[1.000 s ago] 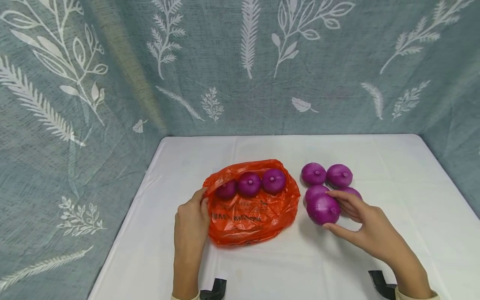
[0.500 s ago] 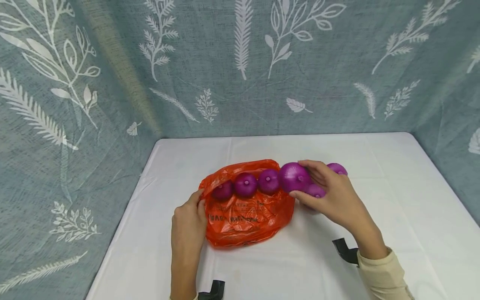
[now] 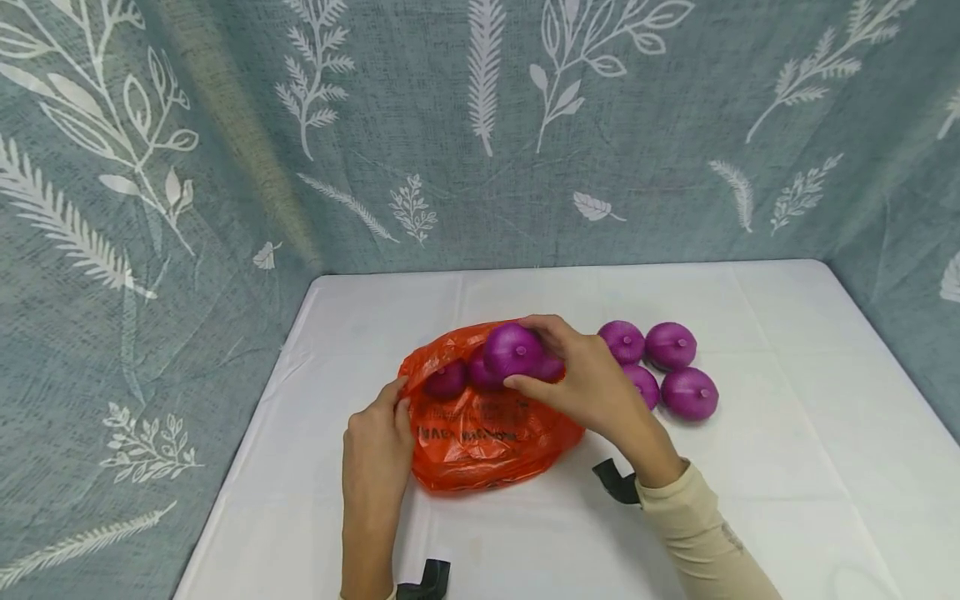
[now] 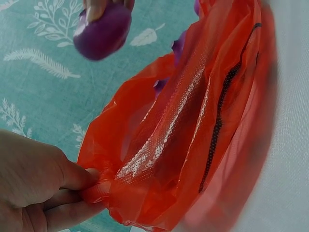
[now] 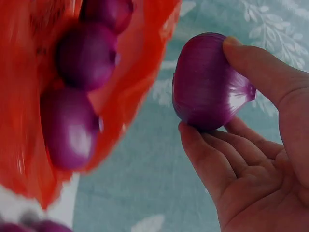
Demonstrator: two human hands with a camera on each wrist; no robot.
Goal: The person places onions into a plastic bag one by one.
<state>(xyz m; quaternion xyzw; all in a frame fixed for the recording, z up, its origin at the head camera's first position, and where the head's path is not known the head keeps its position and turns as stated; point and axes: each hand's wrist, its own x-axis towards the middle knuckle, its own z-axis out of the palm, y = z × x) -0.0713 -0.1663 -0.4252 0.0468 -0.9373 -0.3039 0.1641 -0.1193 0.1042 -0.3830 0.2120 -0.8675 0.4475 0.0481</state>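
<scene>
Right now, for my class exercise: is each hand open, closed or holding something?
Left hand: closed, pinching the edge of the red bag.
Right hand: closed, holding a purple onion.

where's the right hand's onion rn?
In the head view, just right of centre, the held onion is pinched in the right hand over the red bag, partly hiding the middle bagged onion; the right wrist view shows them apart.

I can't fully read the blurred print (image 3: 468,434) on the red bag (image 3: 480,471); right hand (image 3: 588,379) partly hides the bag's right onion (image 3: 552,367). Right sleeve (image 3: 697,525) cut off nearside.
</scene>
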